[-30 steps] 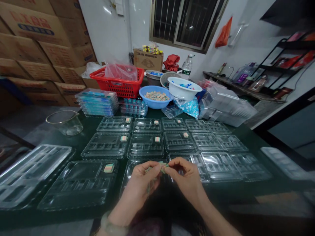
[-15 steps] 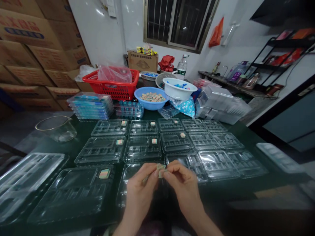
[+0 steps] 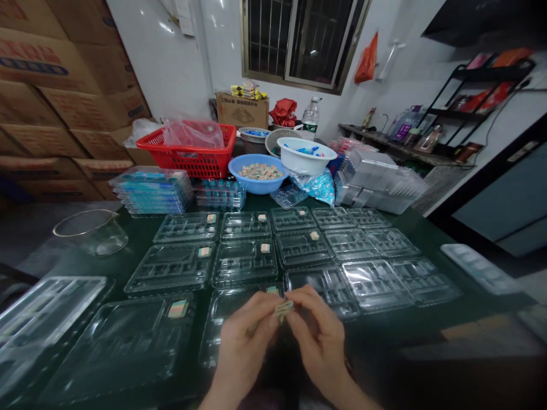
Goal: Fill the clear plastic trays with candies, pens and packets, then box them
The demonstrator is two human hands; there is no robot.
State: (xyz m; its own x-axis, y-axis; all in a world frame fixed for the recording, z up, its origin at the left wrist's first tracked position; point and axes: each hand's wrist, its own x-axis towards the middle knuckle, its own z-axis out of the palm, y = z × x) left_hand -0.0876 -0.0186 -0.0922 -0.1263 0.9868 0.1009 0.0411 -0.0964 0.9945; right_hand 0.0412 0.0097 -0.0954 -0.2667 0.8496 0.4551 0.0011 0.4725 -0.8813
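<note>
My left hand [image 3: 245, 336] and my right hand [image 3: 318, 333] meet at the lower middle, fingertips pinched. Between them are small pale striped blocks [image 3: 282, 309]; their exact number is blurred. Right behind my fingers, a clear plastic tray [image 3: 228, 299] lies on the table, with a striped block [image 3: 272, 290] in its upper right corner. To the left sits another clear tray [image 3: 123, 341] with a pink, yellow and green striped block [image 3: 178, 308] in its corner. Several trays in the rows beyond, such as one tray [image 3: 245, 265], hold a similar block [image 3: 265, 248].
Past the trays stand a blue basin [image 3: 256, 185] full of striped blocks, a white basin [image 3: 305, 162] with blue items, and a red basket [image 3: 183, 156]. Stacked filled trays [image 3: 151, 191] and a clear tub [image 3: 92, 233] are at left. Stacked clear plastic packs [image 3: 376, 176] stand right.
The camera view has shifted slightly. My fingers have turned the blocks between them, and a block in the tray corner behind my hands now shows more clearly.
</note>
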